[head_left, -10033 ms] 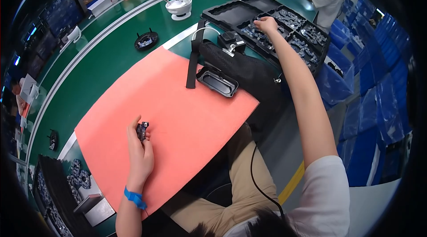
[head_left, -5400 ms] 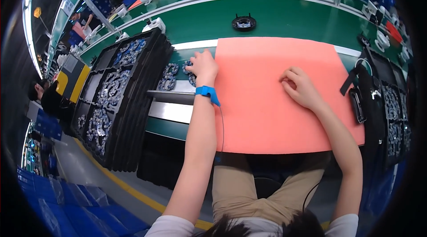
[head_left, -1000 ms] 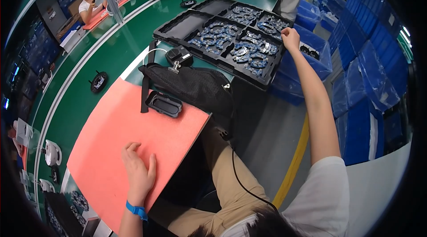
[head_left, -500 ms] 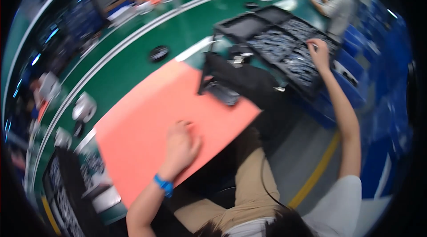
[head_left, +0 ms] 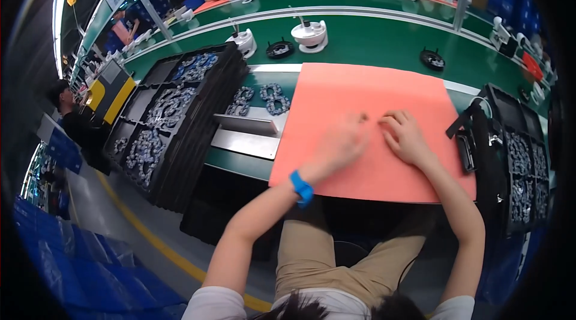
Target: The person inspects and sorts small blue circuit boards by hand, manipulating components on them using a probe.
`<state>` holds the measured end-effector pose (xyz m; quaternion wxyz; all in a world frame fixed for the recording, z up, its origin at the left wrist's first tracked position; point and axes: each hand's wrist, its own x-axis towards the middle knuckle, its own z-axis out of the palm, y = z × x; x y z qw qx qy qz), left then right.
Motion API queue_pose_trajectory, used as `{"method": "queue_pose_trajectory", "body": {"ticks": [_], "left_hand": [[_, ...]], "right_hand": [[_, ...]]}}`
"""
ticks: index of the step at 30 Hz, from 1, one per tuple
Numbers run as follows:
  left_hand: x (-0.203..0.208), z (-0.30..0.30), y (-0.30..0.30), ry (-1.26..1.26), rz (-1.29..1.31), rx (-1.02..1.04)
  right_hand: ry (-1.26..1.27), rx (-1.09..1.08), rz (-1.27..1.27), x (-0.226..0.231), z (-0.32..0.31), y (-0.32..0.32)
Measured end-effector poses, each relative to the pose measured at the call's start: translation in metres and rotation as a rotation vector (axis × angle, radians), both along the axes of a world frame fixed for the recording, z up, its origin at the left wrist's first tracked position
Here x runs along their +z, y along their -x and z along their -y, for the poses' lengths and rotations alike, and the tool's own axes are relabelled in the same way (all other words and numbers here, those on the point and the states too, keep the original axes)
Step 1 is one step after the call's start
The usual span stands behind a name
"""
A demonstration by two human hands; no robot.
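My left hand (head_left: 348, 141), with a blue band at its wrist, is smeared by motion over the salmon-pink mat (head_left: 336, 92). A tiny dark spot shows at its fingertips, too blurred to name. Close on its right, my right hand (head_left: 408, 138) has its fingers curled in above the mat; whatever they hold, if anything, is hidden. A narrow gap separates the two hands. Toward the mat's right edge lies a black device (head_left: 465, 150) beside a black cloth-like cover (head_left: 487, 158).
Stacked black trays (head_left: 180, 122) of small grey-blue parts stand left, another parts tray (head_left: 510, 116) right. Loose parts (head_left: 275, 99) lie by a metal bracket (head_left: 246, 134). White round-bodied devices (head_left: 310, 36) and black rings (head_left: 432, 59) rest on the green bench (head_left: 366, 38). Other people work beyond.
My view has swung left. My right hand has come from the right parts tray to the mat, beside the left. My left hand has lifted from lying on the mat and is moving.
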<state>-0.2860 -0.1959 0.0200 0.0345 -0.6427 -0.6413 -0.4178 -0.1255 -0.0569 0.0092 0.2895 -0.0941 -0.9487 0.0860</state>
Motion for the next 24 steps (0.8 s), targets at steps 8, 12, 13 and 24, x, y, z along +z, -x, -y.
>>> {"method": "queue_pose_trajectory", "body": {"ticks": [8,12,13,24], "left_hand": [[0.021,0.056,0.197,0.538,-0.407,0.942],[0.013,0.059,0.240,0.887,-0.119,0.983],[0.014,0.057,0.241,0.884,-0.122,0.972],[0.067,-0.005,0.091,-0.071,-0.279,0.188]], "right_hand": [[0.281,-0.003,-0.072,-0.002,-0.001,0.004],[0.328,-0.011,-0.062,0.001,0.000,0.003],[0.346,-0.013,-0.060,0.001,0.000,0.001],[0.710,-0.095,-0.113,0.000,-0.017,-0.003]]}}
